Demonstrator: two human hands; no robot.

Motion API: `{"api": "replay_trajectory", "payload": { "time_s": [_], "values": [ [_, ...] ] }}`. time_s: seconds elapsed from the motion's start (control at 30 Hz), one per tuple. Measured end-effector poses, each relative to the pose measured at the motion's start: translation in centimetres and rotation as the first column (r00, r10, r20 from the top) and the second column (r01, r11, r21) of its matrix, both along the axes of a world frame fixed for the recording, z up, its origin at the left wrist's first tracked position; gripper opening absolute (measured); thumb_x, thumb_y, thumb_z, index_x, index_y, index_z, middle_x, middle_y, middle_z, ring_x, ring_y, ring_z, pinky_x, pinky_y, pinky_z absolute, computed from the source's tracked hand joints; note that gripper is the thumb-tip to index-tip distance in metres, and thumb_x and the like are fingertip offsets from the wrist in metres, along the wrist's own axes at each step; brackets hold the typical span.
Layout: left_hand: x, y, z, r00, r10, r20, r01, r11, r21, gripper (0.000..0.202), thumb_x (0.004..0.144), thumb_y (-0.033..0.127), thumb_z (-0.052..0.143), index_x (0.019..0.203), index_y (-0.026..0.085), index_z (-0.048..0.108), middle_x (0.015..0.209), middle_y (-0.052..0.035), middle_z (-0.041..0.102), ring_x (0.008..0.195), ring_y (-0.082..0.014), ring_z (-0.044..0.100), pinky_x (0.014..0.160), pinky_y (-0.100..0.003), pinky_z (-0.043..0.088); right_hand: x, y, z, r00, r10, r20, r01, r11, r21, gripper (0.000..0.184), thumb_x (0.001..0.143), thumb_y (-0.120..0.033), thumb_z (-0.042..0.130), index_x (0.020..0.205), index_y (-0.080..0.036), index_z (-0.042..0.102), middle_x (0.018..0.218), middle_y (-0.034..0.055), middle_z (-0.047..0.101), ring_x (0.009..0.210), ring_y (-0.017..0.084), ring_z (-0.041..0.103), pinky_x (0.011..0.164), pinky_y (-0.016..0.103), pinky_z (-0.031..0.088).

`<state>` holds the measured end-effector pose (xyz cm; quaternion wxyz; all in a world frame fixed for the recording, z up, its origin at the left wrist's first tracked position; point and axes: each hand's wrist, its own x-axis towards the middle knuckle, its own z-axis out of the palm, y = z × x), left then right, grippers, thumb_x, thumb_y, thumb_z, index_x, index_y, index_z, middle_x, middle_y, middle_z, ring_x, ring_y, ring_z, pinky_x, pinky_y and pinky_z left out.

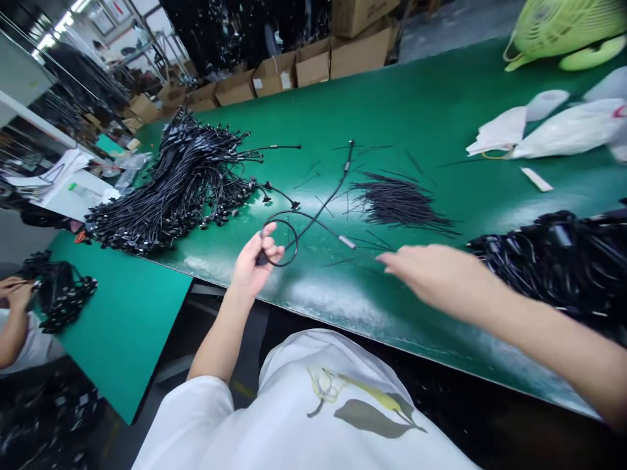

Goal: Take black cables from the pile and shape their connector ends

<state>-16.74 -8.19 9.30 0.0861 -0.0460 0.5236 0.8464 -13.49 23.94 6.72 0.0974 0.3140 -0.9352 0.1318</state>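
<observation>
My left hand [255, 258] is closed on a black cable [298, 219], pinching it where it coils into a loop; the rest trails away across the green table [392, 111], with a connector end [347, 242] lying nearby. My right hand [434, 274] stretches out to the left with its fingers extended and holds nothing, hovering just short of a heap of thin black ties [399, 202]. A few loose ties lie under its fingertips.
A big pile of black cables [181, 179] lies at the left, another heap [563, 261] at the right edge. White bags [563, 130] and a green fan [563, 29] sit far right. Cardboard boxes [313, 62] line the back. Another person's hand [17, 294] works at the left.
</observation>
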Motion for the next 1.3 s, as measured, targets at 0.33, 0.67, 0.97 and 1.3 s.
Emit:
{"api": "replay_trajectory", "payload": {
  "time_s": [0.33, 0.67, 0.97, 1.3],
  "values": [
    [0.0, 2.8, -1.0, 0.962, -0.272, 0.002, 0.27, 0.956, -0.115, 0.041, 0.082, 0.044, 0.066, 0.103, 0.009, 0.068, 0.066, -0.001, 0.059, 0.055, -0.0078, 0.054, 0.051, -0.019, 0.042, 0.8, -2.7, 5.5, 0.999, -0.047, 0.011, 0.046, 0.994, 0.099, 0.026, 0.096, -0.025, 0.043, 0.09, -0.019, 0.068, 0.08, 0.0047, 0.066, 0.069, 0.018, 0.059, 0.058, 0.029, 0.032],
    [-0.6, 0.9, -0.4, 0.962, -0.267, 0.065, 0.248, 0.946, 0.211, 0.026, 0.08, 0.015, 0.066, 0.104, 0.006, 0.067, 0.065, 0.0044, 0.043, 0.05, -0.0014, 0.036, 0.042, -0.01, 0.031, -0.7, 1.1, 4.7, 0.956, -0.27, -0.119, 0.284, 0.95, 0.131, 0.031, 0.097, -0.028, 0.039, 0.096, -0.019, 0.069, 0.083, 0.0059, 0.066, 0.071, 0.02, 0.058, 0.056, 0.031, 0.031],
    [0.8, 4.1, -1.4, 0.955, -0.269, -0.127, 0.234, 0.942, -0.239, 0.033, 0.085, 0.047, 0.062, 0.095, 0.016, 0.065, 0.09, -0.0077, 0.068, 0.083, -0.0168, 0.065, 0.076, -0.028, 0.051, 1.1, -5.3, 4.5, 0.893, 0.103, 0.438, -0.166, 0.98, 0.109, 0.023, 0.093, -0.023, 0.048, 0.08, -0.019, 0.067, 0.077, 0.004, 0.069, 0.069, 0.017, 0.063, 0.058, 0.027, 0.035],
    [2.7, 5.4, -2.0, 0.887, -0.435, -0.155, 0.418, 0.899, -0.134, 0.033, 0.087, 0.05, 0.058, 0.083, 0.018, 0.057, 0.053, 0.0063, 0.04, 0.049, -0.0092, 0.041, 0.056, -0.025, 0.039, -2.0, -7.1, 1.5, 0.94, 0.097, 0.328, 0.214, 0.584, -0.783, 0.037, 0.078, -0.049, 0.068, 0.098, -0.019, 0.062, 0.092, 0.0049, 0.062, 0.084, 0.018, 0.059, 0.072, 0.029, 0.045]
  ]
}}
